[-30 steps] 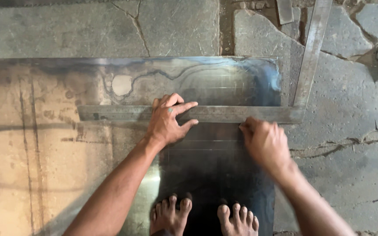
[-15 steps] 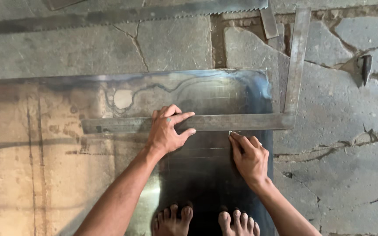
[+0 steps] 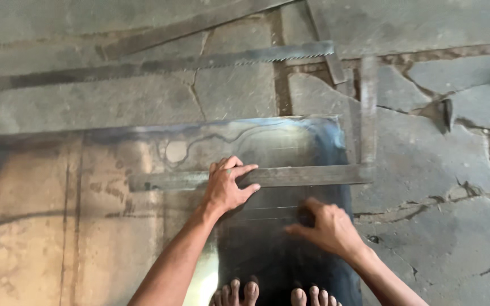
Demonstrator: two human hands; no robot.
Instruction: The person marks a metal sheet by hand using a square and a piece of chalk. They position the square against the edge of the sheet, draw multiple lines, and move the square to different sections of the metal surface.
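Note:
A shiny metal sheet lies flat on the stone floor. An L-shaped steel square rests across it, its short arm running up past the sheet's right edge. My left hand presses flat on the square's long arm, fingers spread. My right hand is lower on the sheet, below the square, fingers curled with a fingertip touching the sheet; whether it holds a small marker cannot be told. My bare feet stand on the sheet's near edge.
A long toothed saw blade and flat metal strips lie on the cracked stone floor beyond the sheet. A small dark tool lies to the right on the stone.
My right hand has slid away from the square, down and leftward on the sheet. The camera view has tilted up, showing more floor beyond. My left hand stays on the square.

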